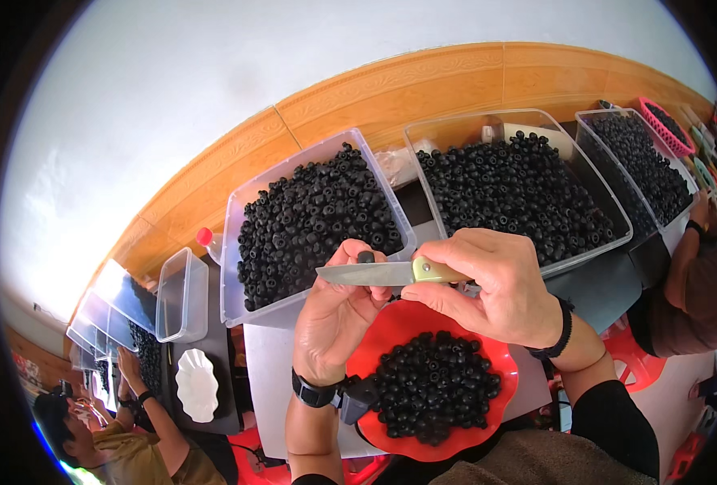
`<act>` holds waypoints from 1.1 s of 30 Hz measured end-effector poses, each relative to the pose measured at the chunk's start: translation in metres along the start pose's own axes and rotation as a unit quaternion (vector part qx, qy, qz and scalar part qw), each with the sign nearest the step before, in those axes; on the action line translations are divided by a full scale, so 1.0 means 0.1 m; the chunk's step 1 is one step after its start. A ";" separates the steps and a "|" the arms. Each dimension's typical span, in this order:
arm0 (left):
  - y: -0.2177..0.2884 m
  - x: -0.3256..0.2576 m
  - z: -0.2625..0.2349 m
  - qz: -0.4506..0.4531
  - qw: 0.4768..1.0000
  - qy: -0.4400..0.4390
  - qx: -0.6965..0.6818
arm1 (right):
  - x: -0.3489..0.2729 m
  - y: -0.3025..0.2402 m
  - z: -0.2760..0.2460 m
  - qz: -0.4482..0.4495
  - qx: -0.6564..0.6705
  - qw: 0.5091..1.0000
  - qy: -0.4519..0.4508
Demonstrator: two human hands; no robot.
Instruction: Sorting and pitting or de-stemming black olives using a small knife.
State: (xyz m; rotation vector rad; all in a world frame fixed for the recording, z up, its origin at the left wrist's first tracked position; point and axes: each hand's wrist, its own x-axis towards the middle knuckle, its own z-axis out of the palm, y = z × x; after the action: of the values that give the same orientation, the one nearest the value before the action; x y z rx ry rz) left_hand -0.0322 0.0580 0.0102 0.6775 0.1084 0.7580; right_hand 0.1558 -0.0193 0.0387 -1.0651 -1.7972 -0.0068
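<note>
In front of my chest, my right hand (500,283) grips a knife (366,274) by its pale yellow-green handle, the blade pointing left. My left hand (330,331) is raised behind the blade, fingers curled around a small black ring-shaped piece (365,257) whose top shows just above the blade. The blade hides part of the left fingers, so I cannot tell whether it touches the piece. Below both hands sits a red scalloped dish (500,356) holding a heap of similar shiny black pieces (435,380).
Clear bins (231,275) heaped with black ring pieces line the wall. A red-capped bottle (205,237) stands behind the left bin. Further left are an unfilled clear box (182,299) and a white scalloped dish (197,386). People work at left (132,444) and right (702,299).
</note>
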 end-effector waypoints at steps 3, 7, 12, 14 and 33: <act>-0.01 0.00 -0.02 0.011 1.000 0.001 -0.002 | 0.00 0.00 0.00 0.009 -0.004 1.000 -0.001; -0.01 0.01 -0.02 0.041 0.999 0.002 0.029 | -0.01 0.02 0.00 0.020 0.005 1.000 -0.004; -0.01 0.00 0.01 0.065 0.997 0.014 0.048 | 0.00 0.00 -0.01 0.036 -0.003 0.999 -0.023; -0.01 -0.01 0.00 0.069 0.996 0.019 0.052 | 0.01 -0.02 -0.02 0.041 -0.012 0.999 -0.030; 0.03 -0.04 0.11 0.034 0.999 -0.013 0.013 | 0.03 -0.01 -0.15 0.103 -0.030 0.992 0.071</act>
State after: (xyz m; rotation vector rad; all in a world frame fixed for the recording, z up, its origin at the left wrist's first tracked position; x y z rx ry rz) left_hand -0.0335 0.0516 0.0201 0.7179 0.0720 0.8134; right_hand 0.1661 -0.0243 0.0488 -1.2584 -1.5609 -0.0115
